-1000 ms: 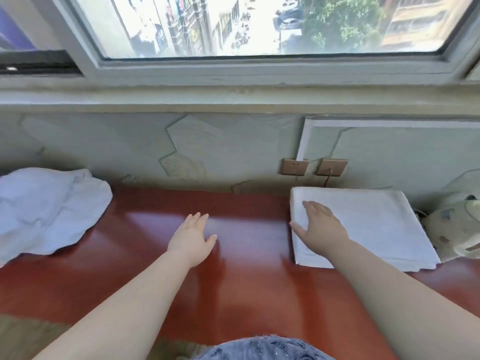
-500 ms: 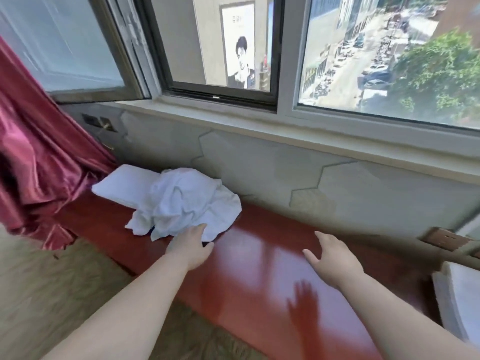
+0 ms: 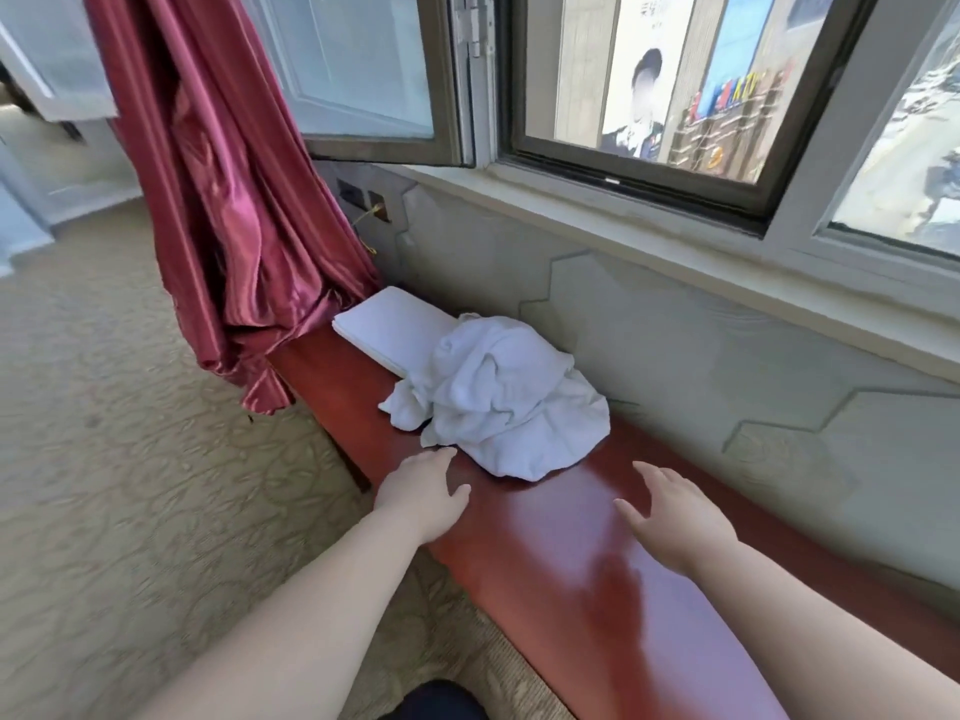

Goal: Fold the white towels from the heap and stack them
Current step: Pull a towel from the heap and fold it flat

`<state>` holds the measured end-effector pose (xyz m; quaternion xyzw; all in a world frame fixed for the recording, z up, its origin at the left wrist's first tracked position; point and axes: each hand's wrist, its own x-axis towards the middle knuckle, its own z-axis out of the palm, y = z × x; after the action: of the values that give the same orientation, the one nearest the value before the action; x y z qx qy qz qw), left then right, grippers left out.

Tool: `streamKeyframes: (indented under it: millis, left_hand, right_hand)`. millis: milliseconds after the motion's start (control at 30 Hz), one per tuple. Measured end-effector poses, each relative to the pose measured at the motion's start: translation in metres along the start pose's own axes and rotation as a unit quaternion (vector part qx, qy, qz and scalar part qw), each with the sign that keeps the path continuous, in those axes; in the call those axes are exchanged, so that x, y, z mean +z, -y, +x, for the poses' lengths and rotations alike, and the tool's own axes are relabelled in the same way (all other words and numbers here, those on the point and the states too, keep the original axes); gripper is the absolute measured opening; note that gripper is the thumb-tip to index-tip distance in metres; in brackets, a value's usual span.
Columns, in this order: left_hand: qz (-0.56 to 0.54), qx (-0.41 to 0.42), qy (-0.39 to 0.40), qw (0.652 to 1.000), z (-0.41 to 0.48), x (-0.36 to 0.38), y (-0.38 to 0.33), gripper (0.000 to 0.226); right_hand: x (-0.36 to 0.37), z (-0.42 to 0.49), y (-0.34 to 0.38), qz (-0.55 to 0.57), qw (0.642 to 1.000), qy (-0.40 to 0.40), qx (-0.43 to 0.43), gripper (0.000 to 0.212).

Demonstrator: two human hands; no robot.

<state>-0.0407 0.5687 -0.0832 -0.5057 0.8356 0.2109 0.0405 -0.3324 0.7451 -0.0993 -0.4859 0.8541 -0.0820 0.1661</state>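
Over the last half second I had brought both hands closer to the heap of white towels [image 3: 498, 402], which lay on the counter [image 3: 597, 589] just beyond my left hand [image 3: 423, 493]. That hand was released, fingertips [image 3: 444, 455] nearly at the heap's near edge, ready to pull one free; my right hand [image 3: 670, 517] hovered alongside, empty and spread, presumably to help.

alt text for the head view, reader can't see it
The left hand and right hand, both open, reach over a glossy red bench toward a crumpled heap of white towels, the left almost touching it. Behind the heap lies a flat folded white cloth, beside a red curtain under a window.
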Motion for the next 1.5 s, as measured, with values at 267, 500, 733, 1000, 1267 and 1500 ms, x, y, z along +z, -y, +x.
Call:
streamKeyframes:
  millis: [267,500,733,1000,1267,1500]
  left_hand:
    - [-0.043,0.011,-0.016,0.999,0.088,-0.027,0.052,0.018]
    - [0.003,0.058,0.01,0.998,0.203,-0.07,0.093,0.035]
    - [0.044,0.125,0.047,0.99,0.272,-0.058,0.1,0.066]
    - [-0.05,0.077,0.025,0.995,0.308,-0.052,0.074,0.027]
    - [-0.213,0.202,-0.025,0.956,0.282,-0.095,0.014,0.01]
    - [-0.257,0.306,-0.021,0.916,0.227,-0.094,-0.096,0.008]
  right_hand:
    - [0.015,0.089,0.082,0.006,0.999,0.022,-0.029,0.073]
    - [0.035,0.194,0.158,0.035,0.999,0.028,0.012,0.067]
    - [0.06,0.25,0.213,0.185,0.976,-0.007,0.117,0.075]
    - [0.063,0.27,0.225,0.233,0.952,-0.055,0.188,0.04]
    - [0.023,0.215,0.182,0.272,0.915,-0.18,0.236,0.028]
    - [-0.041,0.135,0.097,0.322,0.846,-0.303,0.298,0.026]
